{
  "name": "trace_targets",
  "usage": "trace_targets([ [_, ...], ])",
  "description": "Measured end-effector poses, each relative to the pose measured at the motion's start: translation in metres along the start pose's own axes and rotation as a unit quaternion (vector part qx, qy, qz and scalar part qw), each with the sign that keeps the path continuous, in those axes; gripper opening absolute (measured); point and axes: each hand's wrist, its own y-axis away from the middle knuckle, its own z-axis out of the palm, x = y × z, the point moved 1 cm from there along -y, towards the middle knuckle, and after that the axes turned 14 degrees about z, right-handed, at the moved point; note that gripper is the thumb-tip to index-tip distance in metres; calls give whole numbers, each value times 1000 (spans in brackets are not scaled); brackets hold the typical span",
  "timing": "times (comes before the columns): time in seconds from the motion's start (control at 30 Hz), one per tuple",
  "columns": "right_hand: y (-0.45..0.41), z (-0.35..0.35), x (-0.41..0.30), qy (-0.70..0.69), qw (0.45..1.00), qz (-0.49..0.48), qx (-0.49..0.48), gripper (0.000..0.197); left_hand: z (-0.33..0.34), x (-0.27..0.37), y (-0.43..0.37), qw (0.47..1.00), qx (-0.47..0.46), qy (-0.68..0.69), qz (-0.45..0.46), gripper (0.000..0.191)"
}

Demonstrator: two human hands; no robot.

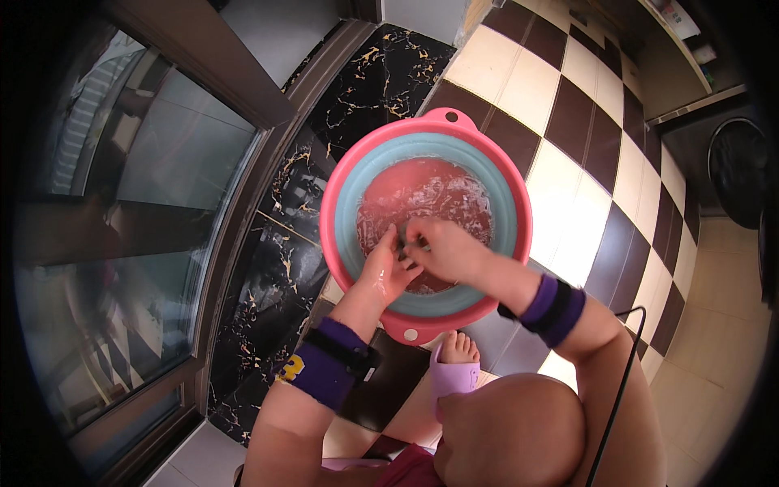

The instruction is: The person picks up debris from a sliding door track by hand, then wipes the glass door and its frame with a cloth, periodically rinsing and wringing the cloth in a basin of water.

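A round pink-rimmed basin point(524, 210) with a pale blue inner wall stands before me, with rippling water point(420, 182) inside it. My left hand point(386, 268) is over the near part of the basin, wet at the wrist, palm turned inward and fingers spread. Close against it, my right hand point(447, 246) has its fingers curled around a small dark grey-green item point(402, 234). That item is blurred and mostly covered by fingers, so its kind is unclear. Whether my left hand also grips it cannot be told.
Glass-paned sliding door point(182, 122) with a dark frame at left, beside a black marbled stone sill point(292, 201). Brown and cream checkered floor point(560, 176) extends right. My foot in a lilac slipper point(456, 377) is close to the basin's near handle. A black cable point(621, 389) hangs by my right arm.
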Motion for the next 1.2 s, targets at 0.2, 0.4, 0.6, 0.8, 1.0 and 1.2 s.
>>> trace_targets([
  [0.2, 44, 29, -22, -58, 983, -149, 95, 19, 5, 6, 17, 993, -63, 101, -5, 43],
  [0.4, 3, 20, 16, 66, 959, -33, 272, 27, 36, -3, 31, 983, -61, 164, 61, 38],
  [0.6, 26, 41, -22, -54, 986, -19, 156, 52, 27, 12, 30, 971, -94, 217, -19, 42],
  [0.8, 2, 19, 5, -4, 980, -11, 198, 54, 41, 6, 35, 970, -173, 167, 42, 62],
  [1.0, 19, 42, -17, -202, 960, -31, 192, 36, 34, 19, 35, 984, -77, 160, 30, 73],
  [1.2, -18, 13, -2, -385, 914, 48, 121, 15, 33, 19, 16, 978, -139, 113, 103, 77],
])
